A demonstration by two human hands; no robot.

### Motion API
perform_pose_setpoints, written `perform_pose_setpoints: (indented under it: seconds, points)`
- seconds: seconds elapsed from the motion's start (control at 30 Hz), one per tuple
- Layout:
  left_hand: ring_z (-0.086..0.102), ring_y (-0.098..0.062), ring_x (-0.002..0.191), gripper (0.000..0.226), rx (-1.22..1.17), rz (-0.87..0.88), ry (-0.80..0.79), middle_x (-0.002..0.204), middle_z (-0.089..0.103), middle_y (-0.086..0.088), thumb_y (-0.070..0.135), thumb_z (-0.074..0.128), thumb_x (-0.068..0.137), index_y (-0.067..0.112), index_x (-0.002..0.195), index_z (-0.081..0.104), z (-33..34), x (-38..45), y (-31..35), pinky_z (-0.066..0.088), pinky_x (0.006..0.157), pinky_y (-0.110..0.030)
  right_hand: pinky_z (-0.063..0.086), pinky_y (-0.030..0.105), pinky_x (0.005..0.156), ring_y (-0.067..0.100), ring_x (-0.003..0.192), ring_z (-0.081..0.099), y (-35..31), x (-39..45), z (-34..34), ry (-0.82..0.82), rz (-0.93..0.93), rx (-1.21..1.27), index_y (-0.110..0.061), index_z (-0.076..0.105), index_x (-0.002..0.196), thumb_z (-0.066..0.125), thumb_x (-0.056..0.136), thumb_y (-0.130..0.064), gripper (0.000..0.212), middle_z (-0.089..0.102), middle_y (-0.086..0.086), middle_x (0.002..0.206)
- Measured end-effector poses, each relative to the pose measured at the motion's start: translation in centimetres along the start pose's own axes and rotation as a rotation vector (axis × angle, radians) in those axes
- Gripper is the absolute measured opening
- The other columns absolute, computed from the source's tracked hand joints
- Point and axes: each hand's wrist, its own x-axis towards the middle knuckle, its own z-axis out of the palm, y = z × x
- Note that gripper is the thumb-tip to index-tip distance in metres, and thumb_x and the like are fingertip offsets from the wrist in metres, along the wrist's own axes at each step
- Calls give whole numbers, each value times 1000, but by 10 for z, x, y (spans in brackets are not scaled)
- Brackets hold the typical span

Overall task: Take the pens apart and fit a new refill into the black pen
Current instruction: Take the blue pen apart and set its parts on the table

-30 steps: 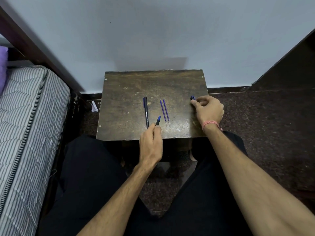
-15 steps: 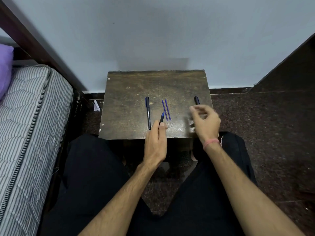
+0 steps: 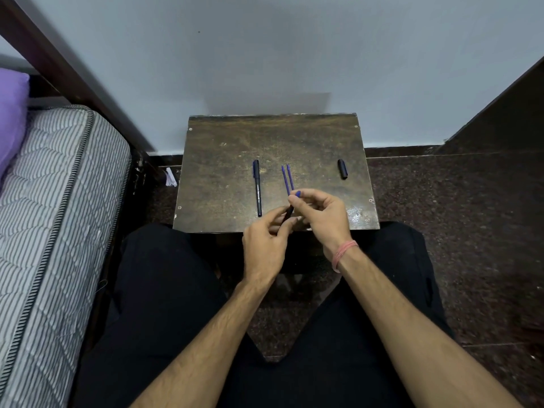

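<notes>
Two hands meet over the near edge of the small wooden table (image 3: 223, 142): the left hand (image 3: 265, 245) closes around the lower barrel of an uncapped dark pen (image 3: 290, 212), while the right hand (image 3: 322, 213) pinches its blue tip end between thumb and fingertips. Farther back on the table lie a second, capped black pen (image 3: 257, 187), two loose blue refills (image 3: 287, 180) and a detached black cap (image 3: 342, 169). Judged from this layout, only uncapping is done; removing the old refill, dismantling the other pen and fitting a new refill remain.
</notes>
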Motion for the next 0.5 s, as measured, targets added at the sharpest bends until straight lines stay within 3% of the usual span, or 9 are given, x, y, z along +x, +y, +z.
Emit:
perform_pose_setpoints:
  seconds: [0.1,0.23,0.33,0.43,0.5]
  points:
    - [84,0,98,20,-12,8,14,101,86,25,34,79,103,33,122,86,2,0,0,71,92,-40,52,15,50,2,54,63,2,3,2,34,30,28,-14,85,95,84,97,-14,2,74,1,73]
    - [85,-5,100,25,37,-34,-37,104,89,12,30,71,110,26,129,86,3,3,1,70,93,-44,51,23,54,9,57,57,5,3,6,-12,81,23,-2,81,99,77,104,-20,19,67,12,79]
    - [85,-5,92,23,36,-56,-67,97,89,4,23,70,112,15,126,87,1,10,2,70,90,-38,50,36,63,19,62,55,2,4,7,-101,104,75,-6,77,97,70,108,-19,18,68,7,82]
    - [80,-4,77,19,-48,-106,-140,83,83,5,17,70,112,14,111,88,-3,12,4,65,78,-24,47,34,60,21,61,52,-2,6,3,-210,96,98,-3,72,102,66,109,-20,20,65,10,86]
    - [77,-9,75,18,-156,-158,-193,81,79,4,12,68,113,13,107,85,-5,12,6,63,78,-24,48,32,55,22,61,52,-3,7,-1,-281,84,109,0,70,106,67,107,-24,24,61,14,90]
